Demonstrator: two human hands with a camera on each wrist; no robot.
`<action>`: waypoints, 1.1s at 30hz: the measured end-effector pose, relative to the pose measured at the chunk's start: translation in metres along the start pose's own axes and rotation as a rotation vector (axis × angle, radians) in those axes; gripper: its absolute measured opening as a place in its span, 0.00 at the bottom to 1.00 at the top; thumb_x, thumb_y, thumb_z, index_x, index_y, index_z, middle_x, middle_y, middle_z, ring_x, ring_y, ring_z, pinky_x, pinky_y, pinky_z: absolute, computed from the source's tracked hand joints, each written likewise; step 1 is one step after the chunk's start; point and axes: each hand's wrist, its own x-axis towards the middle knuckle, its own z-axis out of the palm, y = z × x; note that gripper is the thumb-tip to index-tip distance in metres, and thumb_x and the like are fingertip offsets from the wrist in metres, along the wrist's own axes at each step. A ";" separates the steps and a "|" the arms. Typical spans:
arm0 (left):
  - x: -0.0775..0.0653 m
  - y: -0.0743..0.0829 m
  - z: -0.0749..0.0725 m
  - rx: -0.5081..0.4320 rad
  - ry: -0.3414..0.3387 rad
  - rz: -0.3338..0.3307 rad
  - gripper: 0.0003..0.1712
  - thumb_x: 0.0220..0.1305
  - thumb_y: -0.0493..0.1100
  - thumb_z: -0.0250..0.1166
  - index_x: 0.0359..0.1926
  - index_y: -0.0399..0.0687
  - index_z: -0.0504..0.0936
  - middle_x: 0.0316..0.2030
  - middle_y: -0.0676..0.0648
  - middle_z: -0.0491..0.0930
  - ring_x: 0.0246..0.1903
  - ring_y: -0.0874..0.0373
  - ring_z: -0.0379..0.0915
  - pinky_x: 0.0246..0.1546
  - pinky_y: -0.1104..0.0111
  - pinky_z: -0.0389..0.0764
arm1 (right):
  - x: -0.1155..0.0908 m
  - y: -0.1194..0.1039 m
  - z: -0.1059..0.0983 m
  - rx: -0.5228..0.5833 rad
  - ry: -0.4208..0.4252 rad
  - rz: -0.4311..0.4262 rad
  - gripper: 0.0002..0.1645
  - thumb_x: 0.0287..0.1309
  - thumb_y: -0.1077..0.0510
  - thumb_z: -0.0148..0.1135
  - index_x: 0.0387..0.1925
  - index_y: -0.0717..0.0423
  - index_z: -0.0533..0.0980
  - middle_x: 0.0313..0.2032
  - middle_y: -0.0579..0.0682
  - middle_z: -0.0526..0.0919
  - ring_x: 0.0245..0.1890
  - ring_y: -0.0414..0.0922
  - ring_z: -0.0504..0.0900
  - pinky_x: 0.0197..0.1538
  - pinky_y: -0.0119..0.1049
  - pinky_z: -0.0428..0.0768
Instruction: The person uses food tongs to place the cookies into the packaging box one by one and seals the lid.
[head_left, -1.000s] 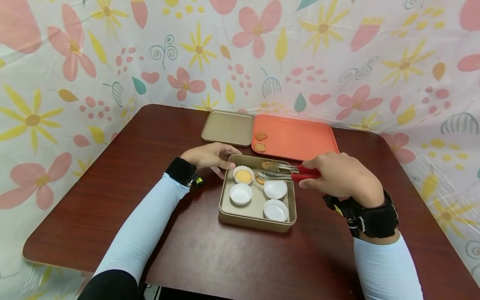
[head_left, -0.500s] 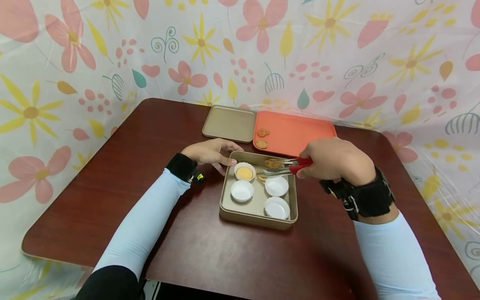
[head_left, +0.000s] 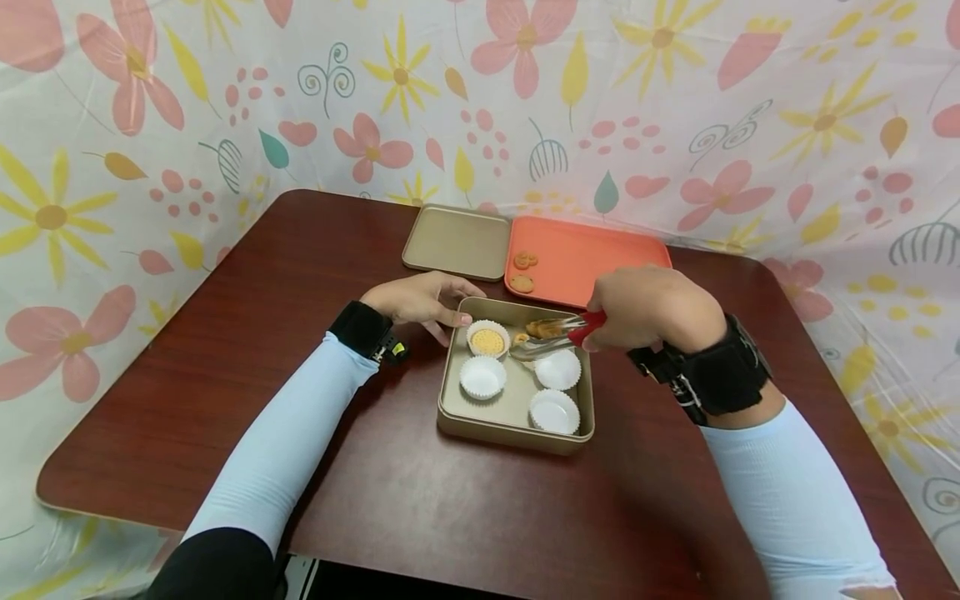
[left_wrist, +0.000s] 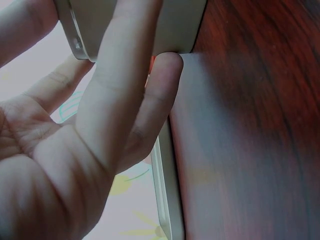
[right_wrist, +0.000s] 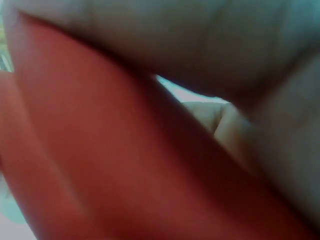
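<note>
My left hand (head_left: 422, 302) holds the back left corner of a gold tin box (head_left: 491, 427), thumb on the rim and fingers against the outer wall in the left wrist view. Inside stand white paper baking cups; one cup at the back left holds a round yellow cookie (head_left: 487, 341). Two front cups and a cup (head_left: 558, 371) beside the tongs look bare. With my right hand (head_left: 651, 307) I grip red-handled metal tongs (head_left: 543, 347), their ends low in the tin's back right part. A golden-brown piece (head_left: 520, 339) lies at their tips; whether it is pinched, I cannot tell.
Behind the tin lies an orange tray (head_left: 585, 250) with two cookies (head_left: 523, 272) at its left edge. A flat gold lid (head_left: 457, 240) lies to its left. All stand on a dark wooden table (head_left: 247, 333) before a flowered curtain (head_left: 450, 92).
My right hand and the tongs have moved a little left and turned, their tips now lower. The cup beside the tongs has shifted slightly right. My left hand stays at the tin's corner.
</note>
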 end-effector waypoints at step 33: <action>-0.002 0.002 0.003 -0.011 0.004 -0.002 0.29 0.71 0.32 0.66 0.70 0.40 0.71 0.68 0.39 0.67 0.54 0.40 0.76 0.45 0.49 0.89 | 0.006 0.019 -0.006 -0.017 0.000 -0.183 0.08 0.59 0.49 0.73 0.30 0.47 0.85 0.25 0.45 0.77 0.21 0.44 0.74 0.24 0.36 0.74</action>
